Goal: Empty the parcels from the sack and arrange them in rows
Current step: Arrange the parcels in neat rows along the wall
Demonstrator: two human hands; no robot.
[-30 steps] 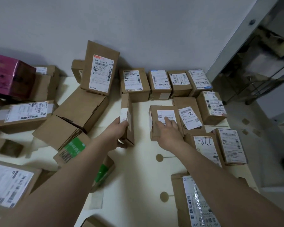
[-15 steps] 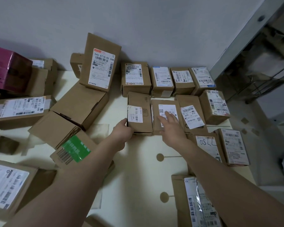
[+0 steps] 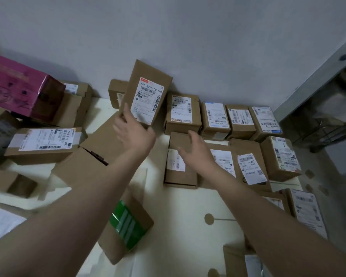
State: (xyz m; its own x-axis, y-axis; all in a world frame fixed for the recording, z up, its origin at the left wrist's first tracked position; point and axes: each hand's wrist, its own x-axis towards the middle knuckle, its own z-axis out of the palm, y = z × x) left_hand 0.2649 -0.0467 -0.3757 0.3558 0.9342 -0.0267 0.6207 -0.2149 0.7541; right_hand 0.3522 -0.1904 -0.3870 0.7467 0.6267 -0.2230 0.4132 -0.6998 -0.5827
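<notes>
Cardboard parcels with white labels lie on a white table. A tall parcel leans upright against the wall, and my left hand grips its lower left corner. My right hand hovers with fingers spread over a small flat parcel, the leftmost of the second row. A back row of several parcels runs along the wall to the right. Another row lies in front of it. No sack is in view.
Loose parcels are piled on the left: a pink box, a long labelled parcel and plain brown boxes. A parcel with green tape lies under my left forearm. More labelled parcels sit at the table's right edge.
My left hand left the small flat parcel and reached up to the tall leaning parcel. My right hand lifted off the second-row parcel and moved left over the small flat one.
</notes>
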